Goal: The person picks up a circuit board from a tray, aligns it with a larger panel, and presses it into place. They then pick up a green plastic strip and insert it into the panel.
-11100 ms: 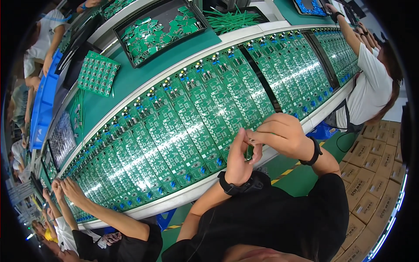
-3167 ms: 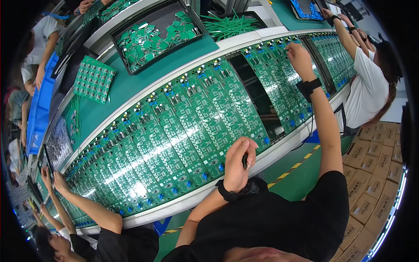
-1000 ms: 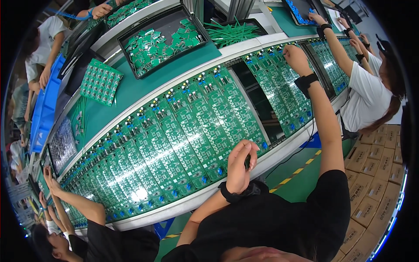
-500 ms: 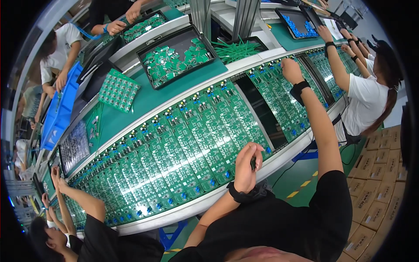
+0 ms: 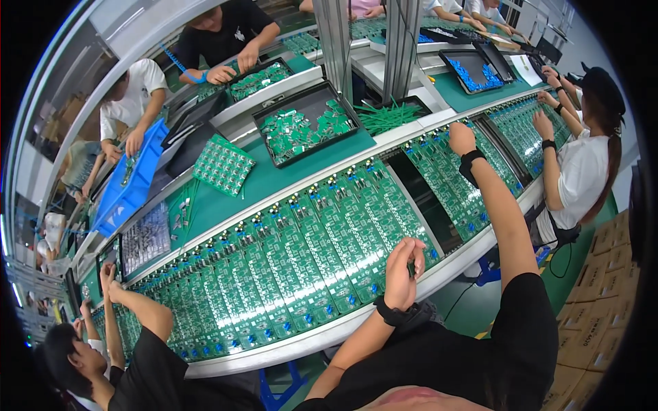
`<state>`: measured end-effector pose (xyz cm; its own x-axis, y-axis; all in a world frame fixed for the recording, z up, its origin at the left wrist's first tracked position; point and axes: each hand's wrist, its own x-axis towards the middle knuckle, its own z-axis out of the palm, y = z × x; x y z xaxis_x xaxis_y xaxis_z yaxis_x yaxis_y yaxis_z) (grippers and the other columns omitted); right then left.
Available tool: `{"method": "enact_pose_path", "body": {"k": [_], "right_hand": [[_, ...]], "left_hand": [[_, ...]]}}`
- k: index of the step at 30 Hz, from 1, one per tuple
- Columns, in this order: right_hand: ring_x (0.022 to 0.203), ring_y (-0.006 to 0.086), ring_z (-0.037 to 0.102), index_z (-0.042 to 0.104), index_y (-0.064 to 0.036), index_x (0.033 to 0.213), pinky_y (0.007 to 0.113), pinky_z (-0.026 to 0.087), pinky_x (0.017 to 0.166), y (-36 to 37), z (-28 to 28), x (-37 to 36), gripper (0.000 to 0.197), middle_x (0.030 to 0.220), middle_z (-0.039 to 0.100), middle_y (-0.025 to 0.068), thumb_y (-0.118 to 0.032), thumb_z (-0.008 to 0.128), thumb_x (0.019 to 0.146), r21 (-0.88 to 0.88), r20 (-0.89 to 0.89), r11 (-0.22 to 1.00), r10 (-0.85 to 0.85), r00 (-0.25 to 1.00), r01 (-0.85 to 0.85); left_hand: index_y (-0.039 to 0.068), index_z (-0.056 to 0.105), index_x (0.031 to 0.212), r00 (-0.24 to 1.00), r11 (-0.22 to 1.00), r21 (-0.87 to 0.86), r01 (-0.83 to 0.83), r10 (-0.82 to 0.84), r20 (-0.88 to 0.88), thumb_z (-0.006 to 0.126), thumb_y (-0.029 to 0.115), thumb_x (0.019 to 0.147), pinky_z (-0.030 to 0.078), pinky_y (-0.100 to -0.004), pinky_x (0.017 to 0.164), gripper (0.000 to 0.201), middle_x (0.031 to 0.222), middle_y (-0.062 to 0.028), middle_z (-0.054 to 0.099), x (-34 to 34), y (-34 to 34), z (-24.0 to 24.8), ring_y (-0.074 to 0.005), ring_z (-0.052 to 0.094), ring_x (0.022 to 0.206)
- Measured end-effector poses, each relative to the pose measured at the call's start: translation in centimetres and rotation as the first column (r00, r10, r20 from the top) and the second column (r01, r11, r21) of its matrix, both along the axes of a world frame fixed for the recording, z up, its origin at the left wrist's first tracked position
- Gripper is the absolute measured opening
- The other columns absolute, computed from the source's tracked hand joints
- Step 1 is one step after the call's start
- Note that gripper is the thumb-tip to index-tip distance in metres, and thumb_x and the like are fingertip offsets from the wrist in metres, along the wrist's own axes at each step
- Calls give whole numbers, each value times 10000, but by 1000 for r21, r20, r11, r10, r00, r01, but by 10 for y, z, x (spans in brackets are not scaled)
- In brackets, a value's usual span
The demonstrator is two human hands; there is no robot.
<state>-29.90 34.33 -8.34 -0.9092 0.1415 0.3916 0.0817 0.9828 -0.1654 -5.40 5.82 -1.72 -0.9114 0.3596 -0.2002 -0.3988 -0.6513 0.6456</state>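
Observation:
My left hand (image 5: 402,274) hovers above the near edge of a long row of green circuit boards (image 5: 301,257), fingers curled in toward the thumb. Whatever it may hold is too small to make out. My right hand (image 5: 462,140) is closed at the far edge of another group of boards (image 5: 449,185), by the small blue and black components there. Its fingertips are hidden behind the hand. Between the two groups of boards lies a dark gap (image 5: 414,179) in the line. Each wrist wears a black band.
Beyond the line's rail sit a black tray of small green boards (image 5: 281,140), a bundle of green strips (image 5: 391,118), a square board panel (image 5: 223,165) and a tray of blue parts (image 5: 473,74). Co-workers sit on both sides and opposite. Cardboard boxes (image 5: 596,308) are stacked at right.
The view has shifted, so the scene sits a little lower and farther right. My left hand's fingers are still curled; my right hand remains at the far edge of the boards.

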Motion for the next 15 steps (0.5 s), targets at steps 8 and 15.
{"method": "enact_pose_path", "body": {"k": [8, 15], "right_hand": [[747, 381, 569, 534, -15, 703, 484, 448, 649, 10, 1, 0, 28, 756, 576, 181, -27, 553, 687, -26, -12, 999, -30, 999, 29], [735, 372, 570, 525, -19, 708, 468, 449, 625, 17, 0, 6, 20, 753, 575, 175, -14, 541, 698, -43, 2, 998, -43, 999, 43]], "left_hand": [[30, 492, 863, 1000, 1000, 8, 9, -9, -4, 378, 172, 930, 257, -213, 441, 194, 581, 7, 392, 4, 7, 0, -75, 341, 498], [33, 496, 866, 1000, 1000, 5, 11, -11, 12, 380, 183, 936, 256, -204, 442, 203, 581, 11, 392, 5, 10, -2, -64, 336, 496]]}}
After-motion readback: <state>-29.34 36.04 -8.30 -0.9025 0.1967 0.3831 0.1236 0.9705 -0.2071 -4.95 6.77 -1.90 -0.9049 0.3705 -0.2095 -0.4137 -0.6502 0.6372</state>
